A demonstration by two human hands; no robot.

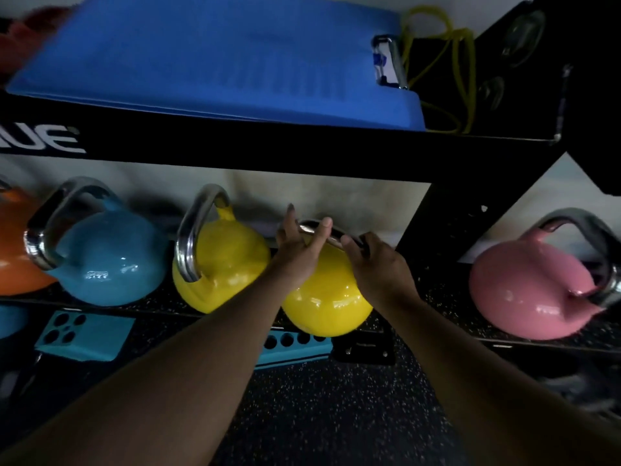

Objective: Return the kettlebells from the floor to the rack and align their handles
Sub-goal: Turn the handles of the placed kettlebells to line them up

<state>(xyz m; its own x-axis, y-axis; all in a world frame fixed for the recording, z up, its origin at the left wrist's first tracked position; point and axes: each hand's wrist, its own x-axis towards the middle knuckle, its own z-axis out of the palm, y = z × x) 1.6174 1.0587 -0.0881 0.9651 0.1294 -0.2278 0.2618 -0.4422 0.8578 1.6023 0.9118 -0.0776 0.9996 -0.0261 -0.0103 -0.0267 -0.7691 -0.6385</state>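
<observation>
A yellow kettlebell (327, 299) sits at the front edge of the black rack's lower shelf (437, 290), tilted toward me. Its steel handle (331, 237) runs left to right under both hands. My left hand (299, 250) rests on the handle's left end, thumb over the bar and fingers stretched up. My right hand (378, 264) is closed around the handle's right end. To the left stand a second yellow kettlebell (223, 264), a blue one (107, 257) and an orange one (16, 260), their handles pointing front-left. A pink kettlebell (527, 290) sits in the bay to the right.
A black rack upright (437, 216) separates the yellow and pink kettlebells. The upper shelf (235, 142) carries a blue mat (208, 58) and yellow bands (447, 72). Teal foam blocks (84, 334) lie on the speckled rubber floor (319, 408) below the shelf.
</observation>
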